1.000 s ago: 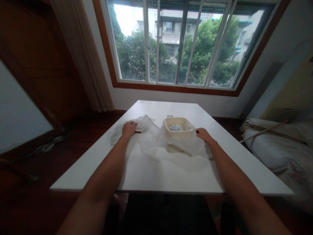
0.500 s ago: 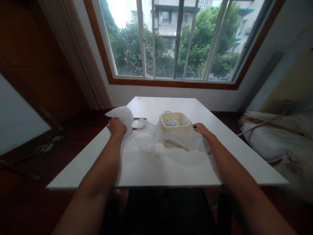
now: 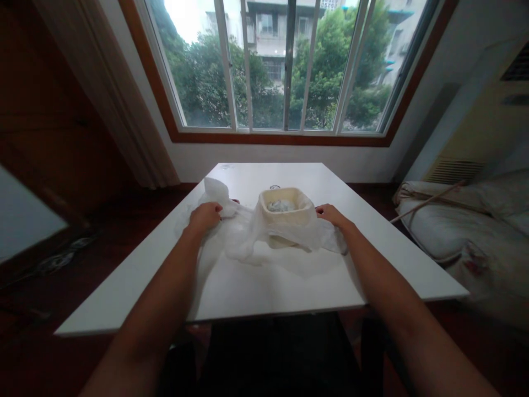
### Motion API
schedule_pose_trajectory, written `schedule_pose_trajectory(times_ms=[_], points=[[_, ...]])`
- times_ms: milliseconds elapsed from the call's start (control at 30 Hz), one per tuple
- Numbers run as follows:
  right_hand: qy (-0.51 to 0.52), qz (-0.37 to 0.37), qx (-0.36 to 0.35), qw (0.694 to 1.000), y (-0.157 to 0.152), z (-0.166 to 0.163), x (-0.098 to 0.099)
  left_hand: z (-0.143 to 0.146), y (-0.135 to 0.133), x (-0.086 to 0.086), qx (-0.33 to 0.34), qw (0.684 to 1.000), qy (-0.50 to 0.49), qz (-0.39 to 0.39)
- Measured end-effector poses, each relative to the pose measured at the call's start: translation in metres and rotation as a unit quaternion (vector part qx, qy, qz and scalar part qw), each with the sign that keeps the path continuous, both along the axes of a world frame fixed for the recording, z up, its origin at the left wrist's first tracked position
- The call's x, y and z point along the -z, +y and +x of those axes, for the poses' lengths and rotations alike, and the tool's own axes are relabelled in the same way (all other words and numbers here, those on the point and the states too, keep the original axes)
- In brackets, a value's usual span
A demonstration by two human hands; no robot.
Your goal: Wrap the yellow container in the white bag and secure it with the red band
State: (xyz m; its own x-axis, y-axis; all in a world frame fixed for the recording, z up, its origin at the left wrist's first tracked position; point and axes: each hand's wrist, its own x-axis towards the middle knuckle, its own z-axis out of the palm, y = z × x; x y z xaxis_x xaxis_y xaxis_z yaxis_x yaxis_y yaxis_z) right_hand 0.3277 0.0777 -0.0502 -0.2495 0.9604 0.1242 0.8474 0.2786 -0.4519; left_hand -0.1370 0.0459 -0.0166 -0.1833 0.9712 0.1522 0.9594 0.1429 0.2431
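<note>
A cream plastic bin (image 3: 289,214) stands on the white table, with a translucent white plastic bag (image 3: 239,237) draped around its sides and spread to the left and right. Inside the bin lies some crumpled greyish-white material (image 3: 281,205). My left hand (image 3: 205,216) is closed on the bag's left part, which bunches up behind the fingers. At the bin's right side, my right hand (image 3: 333,214) has its fingers curled in a pinch on the bag; the fingertips are partly hidden. A dark red object (image 3: 235,201) shows only slightly behind the bag.
The white table (image 3: 273,289) reaches toward a window (image 3: 268,71) in the far wall. A small dark wire-like thing (image 3: 275,187) lies behind the bin. Off the right edge are large pale sacks (image 3: 438,212) with a stick (image 3: 427,202) on top.
My left hand has moved right, toward the bin, drawing the bag with it. The plastic between hand and bin now covers most of the dark red object. The head view has shifted slightly.
</note>
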Motion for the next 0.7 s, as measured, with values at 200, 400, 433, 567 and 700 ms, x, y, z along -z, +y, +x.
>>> schedule_pose_trajectory(times_ms=[200,400,433,567,700], points=[[-0.007,0.001,-0.007,1.000,0.002,0.001,0.000,-0.023,0.016,0.025,0.028,0.997,-0.003,-0.065],[0.010,-0.009,-0.009,1.000,0.001,0.001,-0.001,-0.021,0.021,0.033,0.013,0.999,-0.042,0.004],[0.009,-0.009,-0.012,1.000,0.001,0.001,-0.002,-0.020,0.023,0.035,0.004,0.997,-0.072,0.038],[0.001,-0.006,-0.027,1.000,-0.001,0.000,-0.004,-0.013,0.029,0.034,-0.025,0.953,-0.230,0.197],[-0.003,0.002,-0.023,1.000,-0.001,-0.001,-0.005,0.001,0.029,0.021,-0.009,0.897,-0.323,0.302]])
